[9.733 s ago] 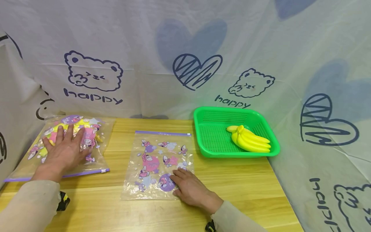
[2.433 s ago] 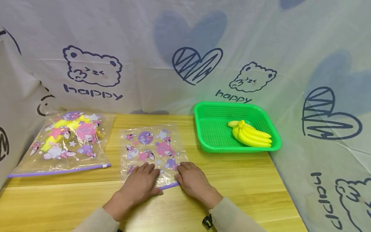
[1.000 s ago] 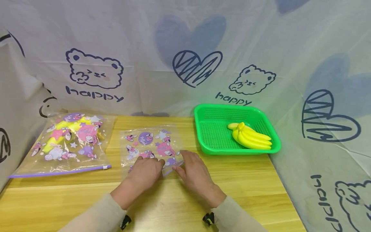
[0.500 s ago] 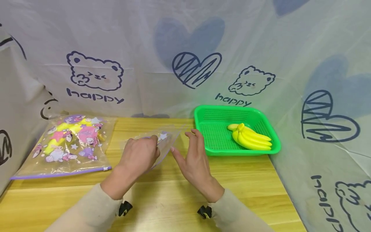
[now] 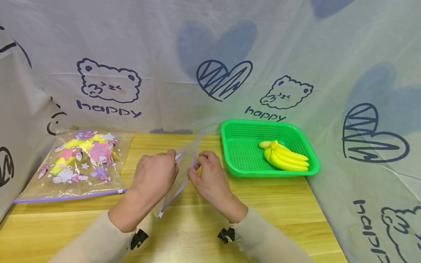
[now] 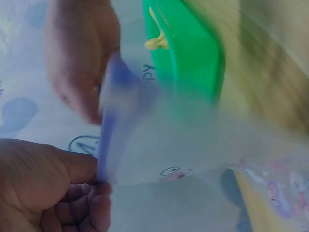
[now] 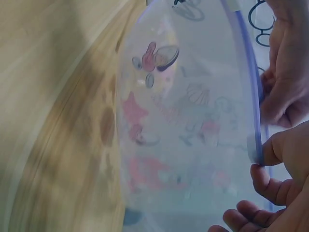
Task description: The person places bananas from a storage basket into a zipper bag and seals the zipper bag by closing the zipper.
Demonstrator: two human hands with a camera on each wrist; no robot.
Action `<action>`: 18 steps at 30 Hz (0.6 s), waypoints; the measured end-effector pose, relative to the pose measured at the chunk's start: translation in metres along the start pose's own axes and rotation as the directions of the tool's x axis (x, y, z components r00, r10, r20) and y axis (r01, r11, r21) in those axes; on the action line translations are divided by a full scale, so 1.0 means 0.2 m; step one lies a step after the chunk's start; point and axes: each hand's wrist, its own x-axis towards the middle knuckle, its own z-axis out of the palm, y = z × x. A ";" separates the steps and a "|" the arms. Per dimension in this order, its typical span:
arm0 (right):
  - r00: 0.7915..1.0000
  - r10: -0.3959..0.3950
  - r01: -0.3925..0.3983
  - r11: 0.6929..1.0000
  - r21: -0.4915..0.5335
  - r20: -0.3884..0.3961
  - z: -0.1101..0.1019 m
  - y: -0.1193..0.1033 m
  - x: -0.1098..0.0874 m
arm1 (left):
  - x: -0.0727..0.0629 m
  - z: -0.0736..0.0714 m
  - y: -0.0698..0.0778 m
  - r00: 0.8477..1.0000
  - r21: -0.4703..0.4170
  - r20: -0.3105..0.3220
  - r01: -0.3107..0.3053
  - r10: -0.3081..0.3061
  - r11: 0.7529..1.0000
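While the sleeves (image 5: 95, 237) reach in from below, the left hand (image 5: 152, 175) and the right hand (image 5: 212, 177) each pinch the purple zip edge of a clear printed bag (image 5: 179, 180), which stands raised and tilted between them. On the wooden table (image 5: 184, 233), a second bag (image 5: 95, 182) with yellow contents lies beyond the left hand, to its left; beyond the right hand sits a green basket (image 5: 241, 172) of bananas (image 5: 286, 157), before a printed sheet (image 5: 177, 95).

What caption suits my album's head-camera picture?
The left hand and right hand grip a clear zip bag beside a green basket of bananas.
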 end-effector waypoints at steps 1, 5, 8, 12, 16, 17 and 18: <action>1.000 -0.001 0.001 1.000 -0.004 0.003 0.00 0.01 0.01 | 0.00 -0.01 -0.01 1.000 0.002 -0.004 0.014 -0.014 1.000; 0.999 0.004 -0.002 0.999 -0.040 0.034 -0.03 0.03 0.04 | 0.00 -0.11 -0.07 0.994 -0.006 0.034 0.108 -0.108 0.994; 0.997 0.025 -0.018 0.996 -0.091 0.073 -0.07 0.03 0.06 | -0.01 -0.18 -0.11 0.983 0.001 0.079 0.168 -0.167 0.986; 0.988 0.062 -0.040 0.989 -0.145 0.145 -0.14 0.05 0.10 | -0.02 -0.27 -0.18 0.965 0.022 0.141 0.221 -0.222 0.975; 0.981 0.074 -0.038 0.980 -0.195 0.177 -0.23 0.08 0.14 | -0.05 -0.35 -0.24 0.948 0.044 0.198 0.247 -0.251 0.968; 0.981 0.071 -0.030 0.976 -0.216 0.182 -0.25 0.09 0.15 | -0.06 -0.36 -0.25 0.948 0.049 0.203 0.240 -0.245 0.970; 0.981 0.063 -0.017 0.971 -0.240 0.184 -0.27 0.09 0.15 | -0.07 -0.38 -0.25 0.948 0.050 0.209 0.237 -0.242 0.970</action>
